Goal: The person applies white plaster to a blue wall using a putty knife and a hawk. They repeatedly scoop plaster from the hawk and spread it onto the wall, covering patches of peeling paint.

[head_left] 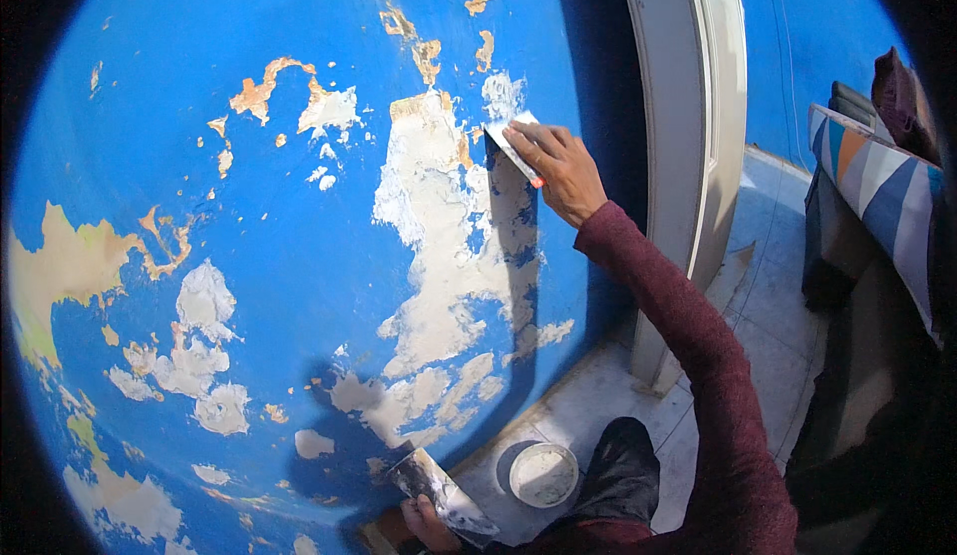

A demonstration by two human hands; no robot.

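My right hand reaches up to the blue wall, its fingers closed round a putty knife. The pale blade lies against the wall just under a fresh white smear of filler. To its left runs a tall whitish filled patch with ragged edges. Low down near the wall, my left hand grips a wide flat filling blade smeared with white and dark residue. Its handle is hidden by the hand.
A round white tub of pale filler stands on the tiled floor beside my leg. A white door frame rises to the right of the wall. Further right is furniture under a patterned cloth. More peeled spots mark the left wall.
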